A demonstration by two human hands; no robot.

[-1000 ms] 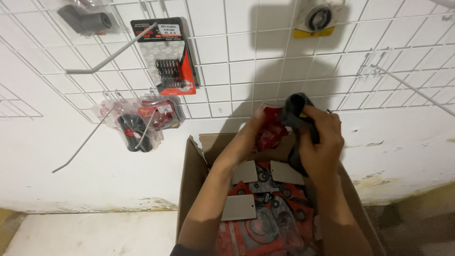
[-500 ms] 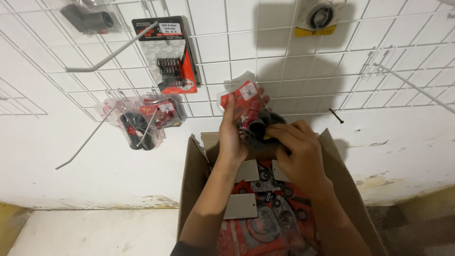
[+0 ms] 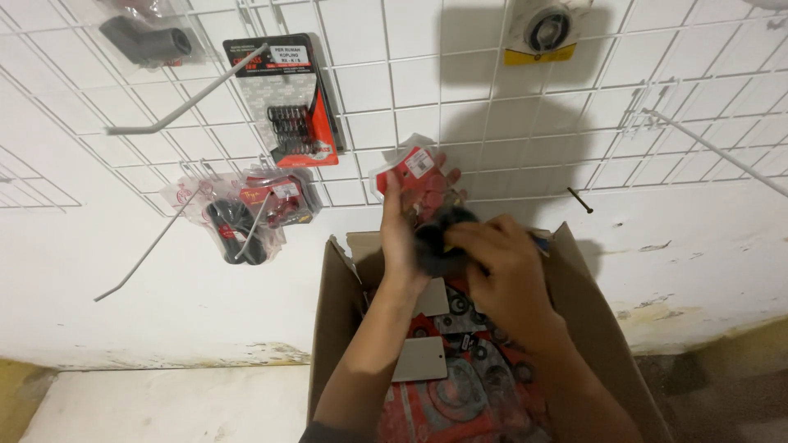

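Both hands work above an open brown cardboard box (image 3: 574, 303) standing against a white wall. The left hand (image 3: 406, 226) is closed around a clear plastic packet with a red card header (image 3: 414, 168), held upright in front of the white wire grid panel (image 3: 394, 107). The right hand (image 3: 501, 267) is closed on a black rubber part (image 3: 439, 234), touching the packet's lower end. More red-and-black packets (image 3: 460, 394) fill the box. To the left, a red-backed blister pack of black springs (image 3: 291, 102) and 1 bagged black ring (image 3: 238, 217) hang on the grid.
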